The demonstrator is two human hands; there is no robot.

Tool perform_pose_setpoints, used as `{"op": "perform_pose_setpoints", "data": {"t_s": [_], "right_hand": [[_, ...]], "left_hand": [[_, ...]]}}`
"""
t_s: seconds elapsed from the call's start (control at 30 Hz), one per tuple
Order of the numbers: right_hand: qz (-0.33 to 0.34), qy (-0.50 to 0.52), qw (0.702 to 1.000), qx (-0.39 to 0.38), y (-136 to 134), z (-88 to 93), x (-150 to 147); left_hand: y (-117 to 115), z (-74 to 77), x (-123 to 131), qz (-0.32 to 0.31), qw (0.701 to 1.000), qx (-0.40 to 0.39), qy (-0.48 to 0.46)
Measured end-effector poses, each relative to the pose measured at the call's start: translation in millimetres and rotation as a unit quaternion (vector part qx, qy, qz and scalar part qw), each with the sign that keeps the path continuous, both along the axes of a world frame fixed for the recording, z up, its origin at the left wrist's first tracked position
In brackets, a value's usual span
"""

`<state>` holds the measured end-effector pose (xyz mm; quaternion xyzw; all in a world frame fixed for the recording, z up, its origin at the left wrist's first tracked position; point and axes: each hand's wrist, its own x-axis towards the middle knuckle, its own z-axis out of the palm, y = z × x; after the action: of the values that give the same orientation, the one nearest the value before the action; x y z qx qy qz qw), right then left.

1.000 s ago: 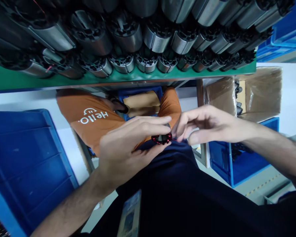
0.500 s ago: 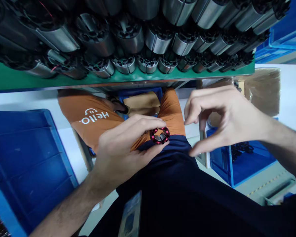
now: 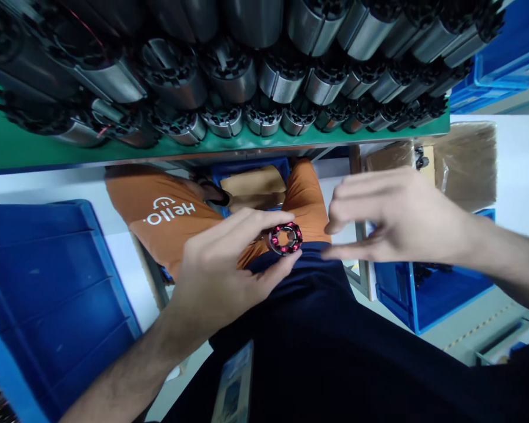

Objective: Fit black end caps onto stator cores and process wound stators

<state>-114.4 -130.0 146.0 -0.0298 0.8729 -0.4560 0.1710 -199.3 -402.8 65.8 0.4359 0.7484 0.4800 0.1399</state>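
Observation:
A small motor stator (image 3: 274, 239), a dark ring with red wire windings, is gripped at its edges by my left hand (image 3: 223, 267). The thumb presses from below and the fingers from above, so its open bore faces me. To the right of it, apart from the stator, my right hand (image 3: 405, 217) hovers with a gap between thumb and fingers and holds nothing visible. That hand is slightly blurred. Both hands are above my lap.
Rows of metal motor stators (image 3: 282, 82) stand on a green bench (image 3: 39, 138) ahead. A blue bin (image 3: 48, 282) lies at left, another blue bin (image 3: 449, 299) with dark parts at right. Behind that bin is a cardboard box (image 3: 467, 170). Below the bench sits a blue crate (image 3: 247, 165).
My right hand has drawn its thumb and fingers closer together and shifted slightly left. The stator has tilted a little in my left hand, which keeps its grip.

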Motion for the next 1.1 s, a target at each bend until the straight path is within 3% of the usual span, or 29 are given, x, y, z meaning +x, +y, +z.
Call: {"op": "perform_pose_setpoints", "data": {"t_s": [0.07,0.13,0.2,0.23,0.3,0.37,0.43,0.53,0.6,0.67,0.73,0.8,0.9,1.0,1.1], "right_hand": [[-0.043,-0.067,0.994,-0.079,6.9,-3.2,-1.1],[-0.07,-0.208,0.956,-0.194,7.3,-14.2,0.3],[-0.058,-0.302,0.916,-0.258,0.4,-26.9,3.3],[-0.044,-0.299,0.918,-0.256,-4.4,-31.5,4.7],[-0.034,-0.21,0.957,-0.197,-12.6,-34.0,6.1],[-0.032,-0.105,0.987,-0.12,-13.7,-26.8,5.4],[-0.026,-0.037,0.998,-0.049,-6.3,-14.3,2.8],[-0.025,-0.042,0.998,-0.039,9.8,-1.9,-1.4],[-0.052,-0.162,0.976,-0.133,13.1,-4.6,-2.4],[-0.074,-0.294,0.922,-0.241,6.9,-13.3,-1.5],[-0.073,-0.334,0.893,-0.294,-4.4,-20.3,0.6],[-0.073,-0.259,0.927,-0.26,-13.0,-19.9,4.4],[-0.075,-0.084,0.988,-0.103,-8.1,-12.2,16.4],[-0.09,-0.039,0.994,-0.042,12.0,-17.0,31.8],[-0.123,-0.056,0.99,-0.028,20.4,-34.0,42.0]], "left_hand": [[-2.7,-2.3,-0.3,0.019,0.998,0.023,0.056],[-5.0,-4.6,0.0,0.031,0.991,0.053,0.121],[-5.5,-5.7,0.4,0.028,0.975,0.089,0.201],[-5.1,-5.3,0.5,0.018,0.965,0.104,0.238],[-3.6,-3.1,0.9,0.002,0.956,0.1,0.277],[-2.6,-0.3,1.6,0.006,0.97,0.056,0.235],[-3.7,1.3,2.2,0.022,0.989,0.011,0.143],[-7.8,-0.1,2.2,0.033,0.992,0.03,0.117],[-9.3,-2.2,2.1,0.035,0.984,0.062,0.163],[-7.9,-3.4,2.8,0.041,0.976,0.092,0.192],[-5.0,-2.8,4.5,0.044,0.969,0.104,0.22],[-3.1,-0.1,6.9,0.034,0.965,0.092,0.242],[-7.3,5.8,6.6,0.043,0.977,0.053,0.2],[-20.9,15.4,-8.2,0.132,0.976,0.057,0.166],[-37.4,32.3,-42.5,0.241,0.948,0.053,0.199]]}}
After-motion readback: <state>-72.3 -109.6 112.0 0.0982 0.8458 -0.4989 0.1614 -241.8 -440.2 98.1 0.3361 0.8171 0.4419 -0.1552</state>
